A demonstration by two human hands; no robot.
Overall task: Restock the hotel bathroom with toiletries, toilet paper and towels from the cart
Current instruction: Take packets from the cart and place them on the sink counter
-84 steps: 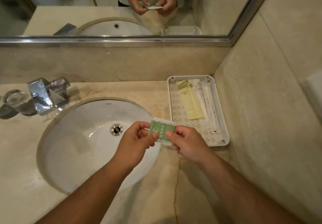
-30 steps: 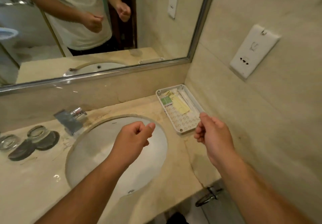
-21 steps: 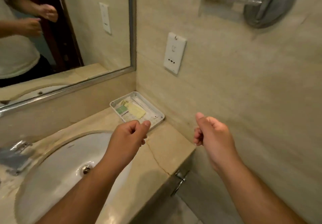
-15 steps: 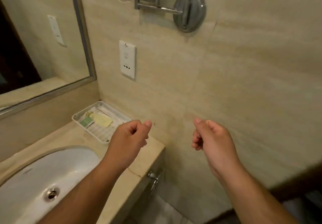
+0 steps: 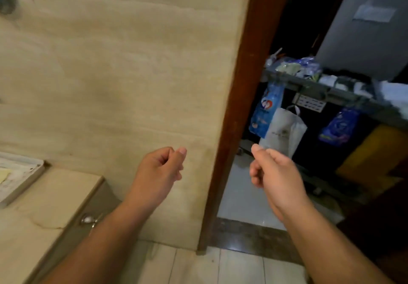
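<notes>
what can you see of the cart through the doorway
The cart stands just outside the bathroom, blurred and partly cut off by the brown door frame. Its dark grey top tray is crowded with wrapped supplies and white folded items. Two blue packets and a white plastic bag hang from its front edge, over a dark body with a yellow part at the right.

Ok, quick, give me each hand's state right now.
Left hand: closed, fingers curled, holding nothing.
Right hand: closed, fingers curled, holding nothing.
</notes>
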